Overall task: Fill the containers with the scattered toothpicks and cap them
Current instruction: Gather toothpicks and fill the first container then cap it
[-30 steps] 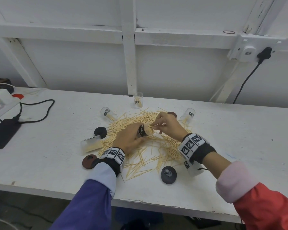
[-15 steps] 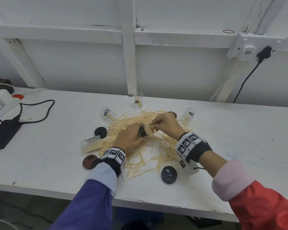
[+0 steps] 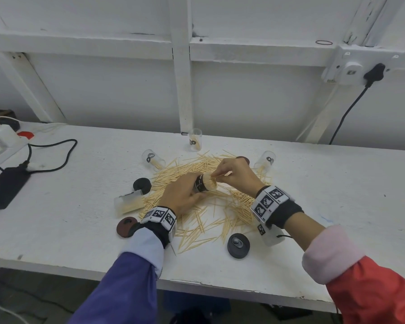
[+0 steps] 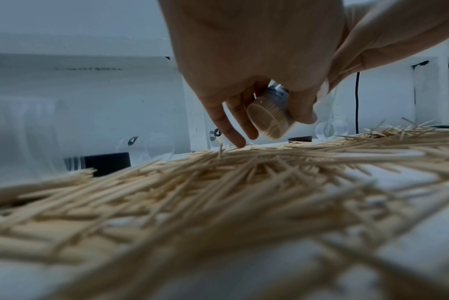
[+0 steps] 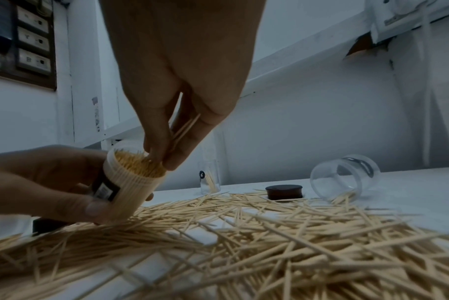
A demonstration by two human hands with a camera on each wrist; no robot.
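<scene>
My left hand (image 3: pixel 184 192) grips a clear container (image 3: pixel 205 182) packed with toothpicks, tilted with its mouth to the right. It shows in the right wrist view as a full container (image 5: pixel 132 183) and from below in the left wrist view (image 4: pixel 269 118). My right hand (image 3: pixel 232 173) pinches a few toothpicks (image 5: pixel 184 128) at the container's mouth. A wide heap of loose toothpicks (image 3: pixel 220 206) lies on the table (image 3: pixel 337 183) under both hands. Three clear containers, nearly empty, stand or lie behind the heap (image 3: pixel 195 139) (image 3: pixel 153 159) (image 3: pixel 265 161).
Another container (image 3: pixel 129 202) lies on its side at the left with toothpicks in it. Dark caps sit around the heap (image 3: pixel 142 184) (image 3: pixel 126 228) (image 3: pixel 238 245) (image 5: pixel 284 191). A black power adapter and cable (image 3: pixel 7 185) lie far left. A wall runs along the back.
My right wrist has shifted slightly left and back, and its fingers have stayed at the mouth of the held container. The left hand has kept its grip in place.
</scene>
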